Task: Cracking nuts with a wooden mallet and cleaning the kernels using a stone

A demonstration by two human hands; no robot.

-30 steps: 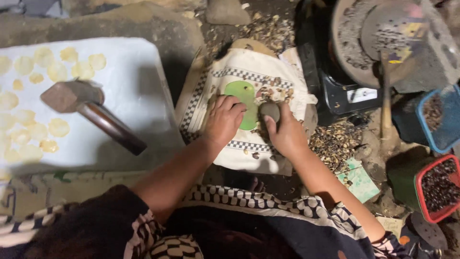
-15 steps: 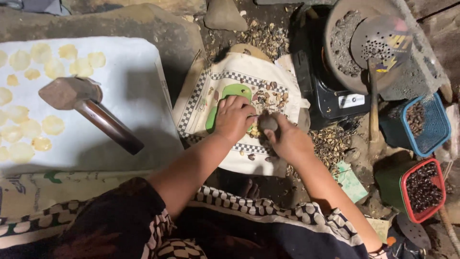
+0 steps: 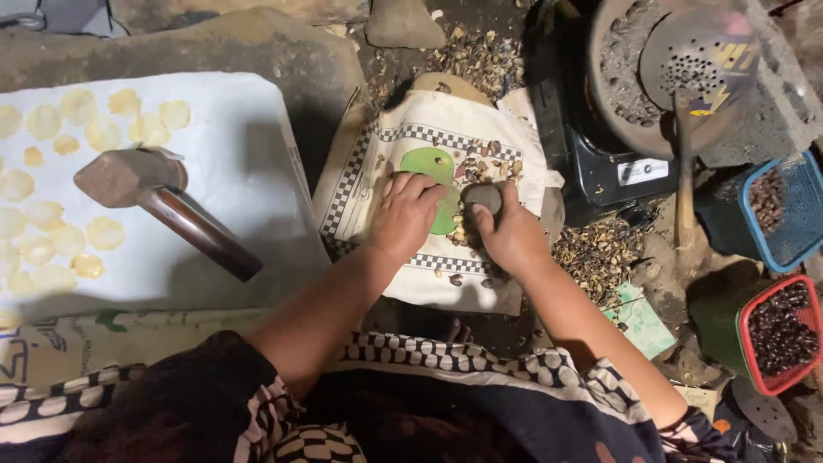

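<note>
A big white sheet (image 3: 214,231) covers the ground on the left, dotted with flat pale yellow discs (image 3: 103,133), and a heavy mallet (image 3: 163,206) with a dark handle lies across it. To the right sits a dark stove (image 3: 591,163) carrying a wide pan of grit (image 3: 626,77), with a perforated ladle (image 3: 690,64) resting over it. Between them a white cloth with a chequered border (image 3: 429,137) is spread over a block, with a green patch (image 3: 429,163) in its middle and broken husks (image 3: 493,159) scattered on top. At the far right stand a blue basket (image 3: 793,214) and a red-rimmed tub (image 3: 780,330), both holding dark seeds. More husks (image 3: 600,253) litter the floor beside the cloth. The left hand (image 3: 405,214) lies flat on the cloth, fingers spread over the green patch, its grip loose and holding nothing. Just beside it, the right hand (image 3: 512,236) has its grip clamped around a small grey stone (image 3: 482,197), held against the cloth at the green patch's edge.
</note>
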